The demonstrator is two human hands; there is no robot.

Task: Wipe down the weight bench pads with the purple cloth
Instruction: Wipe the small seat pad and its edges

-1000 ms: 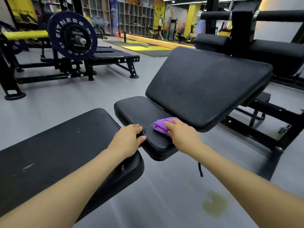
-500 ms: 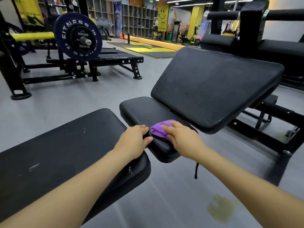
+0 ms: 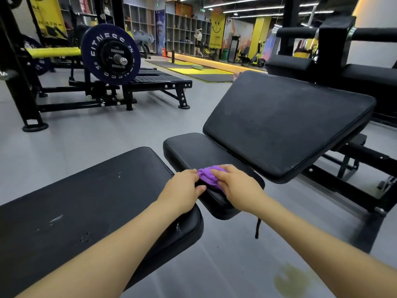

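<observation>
A bunched purple cloth lies on the near end of the small black seat pad. My right hand presses down on the cloth, fingers curled over it. Just left of the cloth, my left hand rests on the seat pad's near left edge, fingertips touching the cloth. A larger tilted back pad rises behind the seat. A second flat black bench pad runs under my left forearm, scuffed with white marks.
A barbell rack with a dark weight plate stands at the back left on the grey floor. Black machine frames crowd the right side. A yellowish stain marks the floor near my right forearm. A person stands far back by the shelves.
My right hand has slid the purple cloth leftward across the seat pad toward my left hand. The view has shifted slightly to the left.
</observation>
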